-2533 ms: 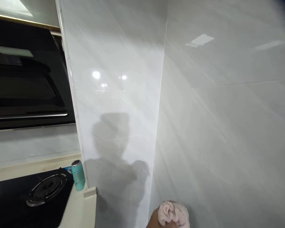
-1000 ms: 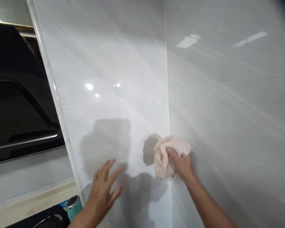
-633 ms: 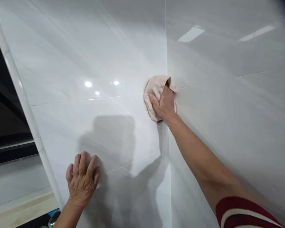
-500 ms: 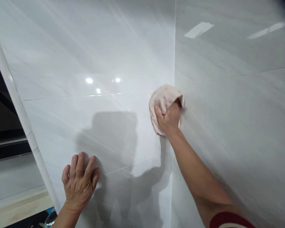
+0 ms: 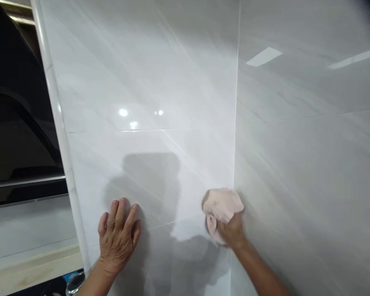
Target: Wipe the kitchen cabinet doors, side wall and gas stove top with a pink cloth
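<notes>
A pale pink cloth (image 5: 223, 203) is bunched in my right hand (image 5: 234, 230), which presses it against the glossy tiled wall (image 5: 188, 94) at the inner corner. The fingers of that hand are partly hidden by the cloth. To the left, my left hand (image 5: 119, 234) rests on the wall tiles with its fingers spread, holding nothing. Shadows of my head and arms fall on the tiles between the two hands.
A second marbled tile wall (image 5: 308, 172) meets the first on the right. Beyond the white edge trim (image 5: 61, 131) at left is a black glossy range hood (image 5: 18, 135). At bottom left lie a light ledge (image 5: 49, 269) and a round shiny object (image 5: 75, 283).
My right hand has slid the cloth down along the corner. My left hand stays spread on the tiles. The view has shifted left, showing more of the black hood.
</notes>
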Tool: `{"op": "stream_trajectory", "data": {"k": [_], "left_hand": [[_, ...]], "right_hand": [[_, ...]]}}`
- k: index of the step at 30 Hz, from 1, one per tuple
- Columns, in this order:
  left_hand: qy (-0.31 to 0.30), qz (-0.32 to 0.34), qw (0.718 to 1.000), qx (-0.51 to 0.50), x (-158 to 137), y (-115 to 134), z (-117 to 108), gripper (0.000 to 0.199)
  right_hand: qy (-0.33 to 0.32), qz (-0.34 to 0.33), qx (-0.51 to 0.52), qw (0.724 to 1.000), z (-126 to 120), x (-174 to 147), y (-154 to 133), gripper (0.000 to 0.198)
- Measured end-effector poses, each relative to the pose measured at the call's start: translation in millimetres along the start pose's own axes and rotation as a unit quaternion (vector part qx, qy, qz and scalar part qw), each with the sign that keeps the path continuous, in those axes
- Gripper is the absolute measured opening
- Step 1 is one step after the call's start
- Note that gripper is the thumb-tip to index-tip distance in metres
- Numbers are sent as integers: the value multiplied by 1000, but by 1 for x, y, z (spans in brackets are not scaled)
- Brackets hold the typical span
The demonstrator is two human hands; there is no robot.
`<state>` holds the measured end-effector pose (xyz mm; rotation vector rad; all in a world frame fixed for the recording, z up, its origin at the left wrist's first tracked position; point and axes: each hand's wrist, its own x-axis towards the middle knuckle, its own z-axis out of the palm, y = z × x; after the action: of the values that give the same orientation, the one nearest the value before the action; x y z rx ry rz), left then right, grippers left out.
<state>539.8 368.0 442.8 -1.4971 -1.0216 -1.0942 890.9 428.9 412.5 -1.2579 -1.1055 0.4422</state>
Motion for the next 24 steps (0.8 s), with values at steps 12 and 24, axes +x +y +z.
{"op": "stream_trajectory", "data": {"k": [12, 24], "left_hand": [[14, -4, 1000, -9, -7, 5, 3, 49], [32, 24, 999, -8, -8, 1, 4, 47]], "right_hand": [[281, -364, -26, 888, 0, 200, -308, 70], [74, -702, 14, 708, 168, 22, -410, 53]]}}
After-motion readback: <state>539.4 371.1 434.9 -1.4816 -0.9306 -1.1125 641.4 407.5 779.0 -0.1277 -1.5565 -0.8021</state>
